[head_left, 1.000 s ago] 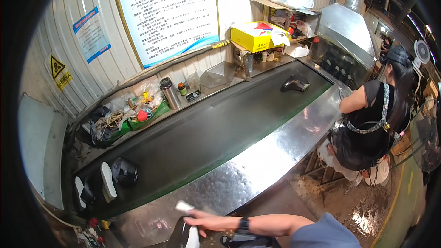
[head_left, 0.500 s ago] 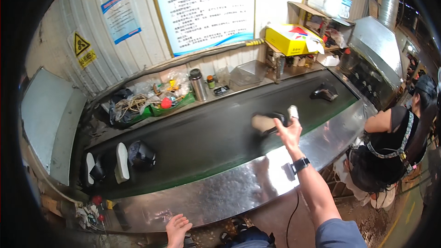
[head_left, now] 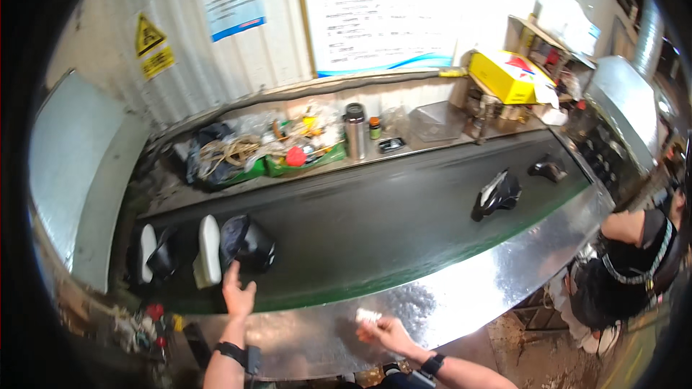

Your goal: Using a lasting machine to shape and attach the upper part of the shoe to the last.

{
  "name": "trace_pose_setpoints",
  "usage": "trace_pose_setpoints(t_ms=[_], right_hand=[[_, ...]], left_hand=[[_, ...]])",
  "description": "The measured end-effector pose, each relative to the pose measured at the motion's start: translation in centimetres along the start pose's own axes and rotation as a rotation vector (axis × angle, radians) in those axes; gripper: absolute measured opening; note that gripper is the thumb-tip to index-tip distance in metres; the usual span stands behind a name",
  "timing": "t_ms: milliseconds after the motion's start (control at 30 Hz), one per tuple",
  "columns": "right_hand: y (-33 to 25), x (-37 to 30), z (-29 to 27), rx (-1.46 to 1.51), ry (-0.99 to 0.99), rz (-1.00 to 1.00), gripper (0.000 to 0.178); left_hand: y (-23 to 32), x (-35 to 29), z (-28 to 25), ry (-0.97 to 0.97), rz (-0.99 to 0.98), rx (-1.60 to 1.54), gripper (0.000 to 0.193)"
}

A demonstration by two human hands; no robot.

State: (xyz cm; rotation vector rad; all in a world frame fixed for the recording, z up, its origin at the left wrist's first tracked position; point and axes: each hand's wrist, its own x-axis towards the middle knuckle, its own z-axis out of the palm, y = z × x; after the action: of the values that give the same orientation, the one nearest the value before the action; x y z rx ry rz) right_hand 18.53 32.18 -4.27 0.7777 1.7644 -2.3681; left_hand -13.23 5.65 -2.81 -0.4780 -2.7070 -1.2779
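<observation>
A white sole (head_left: 210,251) runs lengthwise toward the wall (head_left: 277,50) near loosely spread left hand (head_left: 238,297); right hand (head_left: 391,334) pinches something white (head_left: 367,314).

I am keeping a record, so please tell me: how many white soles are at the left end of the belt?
2. The near sole is close to the left hand, beside a black piece; the far sole is farther left. More may be hidden.

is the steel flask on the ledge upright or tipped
Upright: the steel flask stands on the ledge, dark cap on top.
</observation>
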Motion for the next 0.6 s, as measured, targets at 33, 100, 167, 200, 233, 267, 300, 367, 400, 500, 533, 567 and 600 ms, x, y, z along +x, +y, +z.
trace_pose_setpoints(t_ms=[33, 100, 167, 200, 233, 267, 300, 367, 400, 500, 533, 567, 600], right_hand=[[0.2, -0.3, 0.8, 0.037, -0.014, 0.035, 0.042], [0.1, -0.9, 1.8, 0.087, -0.003, 0.073, 0.042], [-0.8, -2.2, 1.7, 0.166, 0.033, 0.09, 0.044], [-1.2, -2.4, 1.0, 0.245, 0.16, 0.194, 0.056], [-1.2, -3.1, 1.6, 0.319, 0.204, 0.172, 0.056], [-1.2, -3.5, 2.1, 0.383, 0.231, 0.146, 0.057], [-1.4, -3.8, 2.6, 0.387, 0.241, 0.132, 0.057], [-1.6, -4.1, 4.0, 0.801, 0.248, 0.177, 0.072], [-0.7, -4.1, 4.2, 0.802, 0.255, 0.165, 0.072], [1.5, -5.0, 4.2, 1.035, 0.501, 0.254, 0.075], [2.0, -5.4, 4.3, 1.036, 0.514, 0.245, 0.075], [2.9, -6.1, 4.3, 1.033, 0.522, 0.225, 0.095], [3.6, -6.8, 4.5, 1.029, 0.522, 0.211, 0.116]], left_hand=[[-2.0, 2.8, 0.2, 0.083, 0.055, 0.076, 0.062], [-6.1, 7.8, -0.7, 0.014, -0.045, 0.028, 0.061], [-6.7, 10.3, -0.9, -0.377, -0.243, -0.046, 0.04], [-1.0, 9.0, 1.9, -0.457, -0.185, -0.054, 0.027], [2.5, 7.1, 1.8, -0.555, -0.109, -0.141, 0.025], [4.9, 5.7, 1.1, -0.636, -0.037, -0.226, 0.024], [6.9, 4.6, 0.2, -0.759, -0.089, -0.345, 0.023], [7.5, 4.4, -0.6, -0.785, -0.174, -0.576, 0.028], [6.2, 5.3, -0.5, -0.622, -0.22, -0.527, 0.032], [-6.8, 8.3, -1.3, -0.152, -0.063, 0.316, 0.065], [-11.7, 8.6, -1.9, -0.002, -0.069, 0.736, 0.084], [-14.5, 8.8, -2.4, -0.011, -0.221, 0.732, 0.099], [-16.8, 8.8, -3.4, -0.019, -0.378, 0.734, 0.116]])
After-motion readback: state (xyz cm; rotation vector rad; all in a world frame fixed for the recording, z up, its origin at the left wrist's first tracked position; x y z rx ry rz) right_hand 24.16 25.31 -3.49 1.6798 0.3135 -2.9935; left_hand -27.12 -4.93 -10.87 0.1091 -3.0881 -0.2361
